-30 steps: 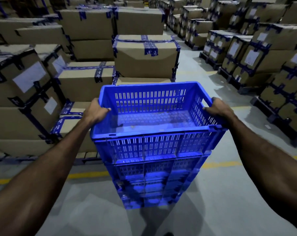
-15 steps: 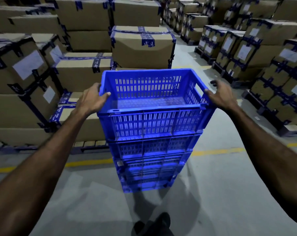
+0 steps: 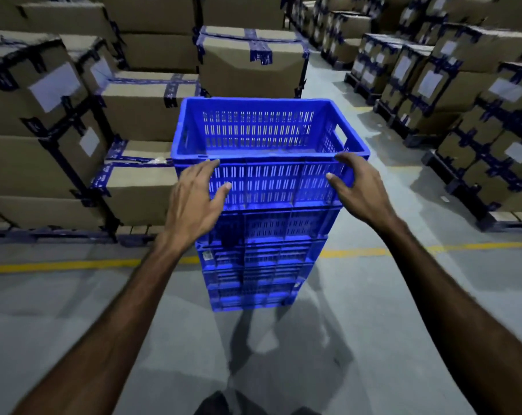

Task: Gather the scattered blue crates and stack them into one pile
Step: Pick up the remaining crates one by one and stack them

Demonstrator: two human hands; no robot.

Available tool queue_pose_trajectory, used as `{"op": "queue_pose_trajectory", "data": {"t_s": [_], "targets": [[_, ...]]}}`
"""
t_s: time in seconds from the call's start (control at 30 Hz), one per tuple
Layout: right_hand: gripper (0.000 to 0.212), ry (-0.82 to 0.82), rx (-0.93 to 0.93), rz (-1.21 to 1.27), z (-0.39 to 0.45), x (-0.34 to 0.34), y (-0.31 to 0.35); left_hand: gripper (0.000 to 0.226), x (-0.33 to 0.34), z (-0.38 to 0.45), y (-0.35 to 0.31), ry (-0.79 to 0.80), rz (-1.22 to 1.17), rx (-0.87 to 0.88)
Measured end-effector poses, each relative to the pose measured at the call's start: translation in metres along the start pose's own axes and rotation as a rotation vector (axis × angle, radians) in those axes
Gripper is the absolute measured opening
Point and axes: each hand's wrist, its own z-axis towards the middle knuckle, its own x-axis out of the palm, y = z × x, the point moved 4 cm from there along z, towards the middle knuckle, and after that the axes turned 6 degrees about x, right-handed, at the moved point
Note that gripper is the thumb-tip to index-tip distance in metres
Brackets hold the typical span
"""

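Grey warehouse floor, cardboard boxes around; both hands spread open against the crate stack.

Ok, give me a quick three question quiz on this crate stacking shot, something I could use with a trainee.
1. True or false: the top crate has goods inside it.
2. Where are the left hand and the right hand?
A. gripping the crate's side handles
B. at the near wall of the top crate, fingers spread
C. resting on a cardboard box
3. Fill in: the crate pile stands across a ____ line painted on the floor.

Key:
1. False, it shows nothing inside.
2. B
3. yellow
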Motion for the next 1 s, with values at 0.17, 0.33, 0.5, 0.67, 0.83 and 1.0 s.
{"op": "queue_pose_trajectory", "data": {"t_s": [0.17,0.33,0.5,0.67,0.83,1.0], "targets": [[0.049,0.048,-0.052,0.113,-0.041,0.003,-0.001,0.053,0.014,-0.058,-0.03,-0.037,-0.02,-0.072],[0.044,0.132,-0.1,0.185,-0.087,0.009,-0.016,0.051,0.033,-0.127,-0.061,-0.066,-0.072,-0.202],[0.043,0.301,-0.142,0.266,-0.142,0.042,-0.012,0.053,0.02,-0.213,-0.084,-0.073,-0.029,-0.38],[0.042,0.46,-0.205,0.377,-0.204,0.072,0.031,0.051,-0.019,-0.298,-0.09,-0.142,0.057,-0.536],[0.043,0.635,-0.288,0.411,-0.278,0.1,0.095,0.053,-0.061,-0.394,-0.079,-0.279,0.089,-0.72],[0.041,0.783,-0.385,0.423,-0.356,0.127,0.166,0.053,-0.111,-0.501,-0.064,-0.371,0.116,-0.911]]}}
